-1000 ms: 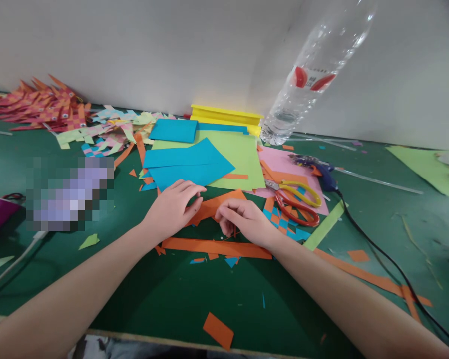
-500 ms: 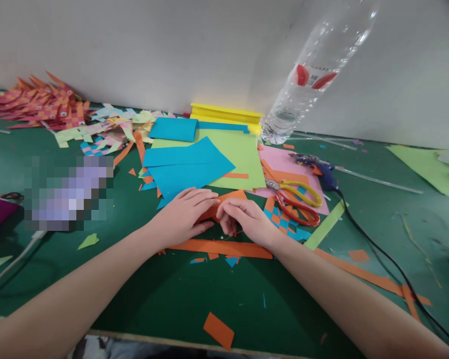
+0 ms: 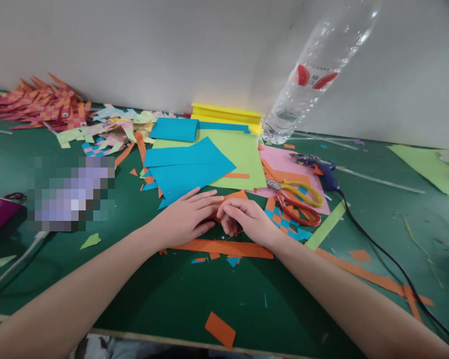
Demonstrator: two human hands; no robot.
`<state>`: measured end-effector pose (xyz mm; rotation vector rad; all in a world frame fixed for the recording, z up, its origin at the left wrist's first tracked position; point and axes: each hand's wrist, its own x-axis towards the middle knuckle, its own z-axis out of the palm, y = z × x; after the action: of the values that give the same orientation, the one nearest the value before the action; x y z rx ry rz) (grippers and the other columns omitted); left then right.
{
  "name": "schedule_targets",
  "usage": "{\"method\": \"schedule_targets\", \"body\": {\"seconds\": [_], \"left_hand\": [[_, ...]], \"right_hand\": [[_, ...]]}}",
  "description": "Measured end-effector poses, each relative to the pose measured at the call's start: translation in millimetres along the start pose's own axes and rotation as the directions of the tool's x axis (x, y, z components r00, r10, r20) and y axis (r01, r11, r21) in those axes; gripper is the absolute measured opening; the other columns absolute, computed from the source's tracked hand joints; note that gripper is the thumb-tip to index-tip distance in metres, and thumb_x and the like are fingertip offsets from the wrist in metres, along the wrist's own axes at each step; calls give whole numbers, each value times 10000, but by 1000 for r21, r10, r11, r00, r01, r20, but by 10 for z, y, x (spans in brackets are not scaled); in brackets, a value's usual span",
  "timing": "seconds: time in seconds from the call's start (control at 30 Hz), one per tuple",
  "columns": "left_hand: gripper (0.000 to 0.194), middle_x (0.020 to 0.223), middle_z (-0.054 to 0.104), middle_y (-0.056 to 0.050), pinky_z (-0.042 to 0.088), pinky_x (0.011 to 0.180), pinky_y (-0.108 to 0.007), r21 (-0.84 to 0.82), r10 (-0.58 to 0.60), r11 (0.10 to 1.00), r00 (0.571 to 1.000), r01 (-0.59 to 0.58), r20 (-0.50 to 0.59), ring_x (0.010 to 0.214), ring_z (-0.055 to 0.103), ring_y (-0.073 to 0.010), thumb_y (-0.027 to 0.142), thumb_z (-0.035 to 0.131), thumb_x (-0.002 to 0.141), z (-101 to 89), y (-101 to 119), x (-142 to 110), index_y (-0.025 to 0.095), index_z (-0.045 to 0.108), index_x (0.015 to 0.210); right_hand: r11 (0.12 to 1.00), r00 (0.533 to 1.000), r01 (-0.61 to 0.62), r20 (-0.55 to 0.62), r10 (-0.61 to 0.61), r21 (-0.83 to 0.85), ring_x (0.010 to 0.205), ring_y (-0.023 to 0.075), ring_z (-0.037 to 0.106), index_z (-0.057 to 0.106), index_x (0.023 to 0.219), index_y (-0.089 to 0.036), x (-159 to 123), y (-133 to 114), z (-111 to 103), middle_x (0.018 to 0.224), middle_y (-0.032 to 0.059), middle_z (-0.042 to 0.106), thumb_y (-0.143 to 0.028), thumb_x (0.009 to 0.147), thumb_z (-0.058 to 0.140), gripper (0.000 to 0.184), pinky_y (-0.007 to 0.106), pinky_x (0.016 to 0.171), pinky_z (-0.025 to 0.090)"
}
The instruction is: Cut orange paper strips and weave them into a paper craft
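Note:
My left hand (image 3: 189, 214) lies stretched out with its fingers over a piece of orange paper (image 3: 238, 195), which is mostly covered by both hands. Beside its fingertips, my right hand (image 3: 247, 219) is closed, its fingers curled under. What it pinches, if anything, is hidden; a thin orange sliver shows by its fingers. Just below the hands runs a long orange paper strip (image 3: 224, 247). Blue paper (image 3: 190, 167) on a light green sheet (image 3: 249, 159) lies beyond them. To the right are scissors (image 3: 297, 202) with red and yellow handles, on a blue-and-orange woven paper piece (image 3: 284, 224).
A clear plastic bottle (image 3: 303, 94) leans by the wall. A blue glue gun (image 3: 324, 174) trails a black cord rightward. At the left are a blurred purplish object (image 3: 73, 192) with a cable, and a pile of woven orange-red paper shapes (image 3: 41, 107). Paper scraps lie scattered around.
My left hand's fingers have straightened a little over the orange paper. My right hand stays nearly where it was, still curled. The whole view has shifted very slightly.

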<state>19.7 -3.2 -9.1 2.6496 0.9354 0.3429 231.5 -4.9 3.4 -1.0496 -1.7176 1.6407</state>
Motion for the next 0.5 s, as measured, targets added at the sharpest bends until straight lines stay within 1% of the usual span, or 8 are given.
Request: {"method": "schedule_targets", "body": {"seconds": [0.1,0.17,0.27,0.37,0.43,0.5], "left_hand": [[296,1460,515,-61,157,1214,-519,5,22,1000,1000,-22,3,1425,368,-248,276,515,992,4,-14,-7,232,558,1282],[263,1399,566,-68,167,1207,-514,3,27,1000,999,-27,-32,1387,421,-243,263,511,989,3,-22,-10,227,576,1241],[197,1262,627,-93,230,1178,-499,3,18,1000,993,-18,-114,1280,517,-245,269,482,994,-8,-30,-5,202,607,1130],[208,1137,645,-102,323,1117,-482,14,16,1000,988,-14,-154,1152,574,-249,273,464,994,-13,-41,14,191,594,1134],[231,1128,639,-102,371,1071,-463,24,28,999,989,-25,-148,1131,571,-252,264,449,1000,-8,-57,25,189,576,1178],[254,1173,627,-104,383,1055,-445,44,41,998,988,-35,-148,1156,554,-252,249,425,1010,0,-78,30,181,560,1214]], "right_hand": [[1000,1000,-7,-10,7,7,488,93,530,583,786,-187,0,5,-10,568,-16,603,-414,940,454,304,231,482,411],[1000,1000,-22,-21,23,21,480,92,522,588,802,-185,-3,14,-19,574,-13,608,-428,940,452,310,228,473,399],[999,998,-33,-44,35,38,465,90,506,592,800,-185,2,32,-20,568,-14,605,-442,920,477,306,225,454,377],[999,997,-14,-77,17,45,452,92,497,595,778,-187,15,39,-4,549,-17,602,-444,902,499,302,230,447,374],[996,989,28,-148,-16,81,436,99,490,600,753,-190,9,7,0,522,-17,591,-443,887,514,299,243,440,372],[985,958,105,-279,-64,135,412,106,472,604,721,-197,-29,-78,-22,482,-21,561,-431,867,538,283,258,419,353]]}}
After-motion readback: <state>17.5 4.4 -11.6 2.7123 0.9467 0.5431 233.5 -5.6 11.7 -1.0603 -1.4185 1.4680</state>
